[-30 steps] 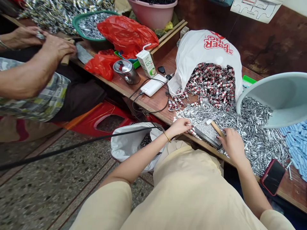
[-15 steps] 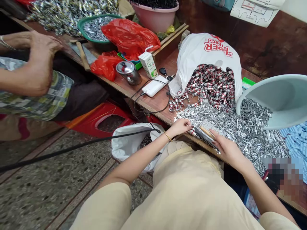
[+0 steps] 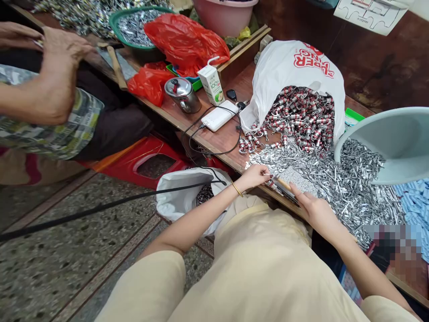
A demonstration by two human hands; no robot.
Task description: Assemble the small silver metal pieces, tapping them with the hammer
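Note:
At the table's front edge, my left hand (image 3: 256,175) is closed in a pinch on a small metal piece, partly hidden by the fingertips. Just below those fingers a red-banded metal fitting (image 3: 270,184) shows. My right hand (image 3: 317,210) is wrapped round the wooden handle of what looks like a hammer (image 3: 284,184), its grey metal head close to my left fingertips. Under and behind the tool lies a flat speckled grey block (image 3: 298,179). Loose silvery metal parts (image 3: 348,192) are heaped beyond both hands.
A white plastic bag (image 3: 268,67) spills red-banded fittings. To the right are a tipped grey tub (image 3: 402,143) and light-blue pieces (image 3: 415,201). A power bank (image 3: 219,116), metal mug (image 3: 183,96) and drink carton (image 3: 211,85) stand left. A co-worker's arm (image 3: 50,85) is far left; a lined bin (image 3: 174,192) is below.
My right hand has taken hold of the wooden handle and moved it, bringing the head close to my left fingertips. My left hand stays pinched in place. The view has shifted slightly.

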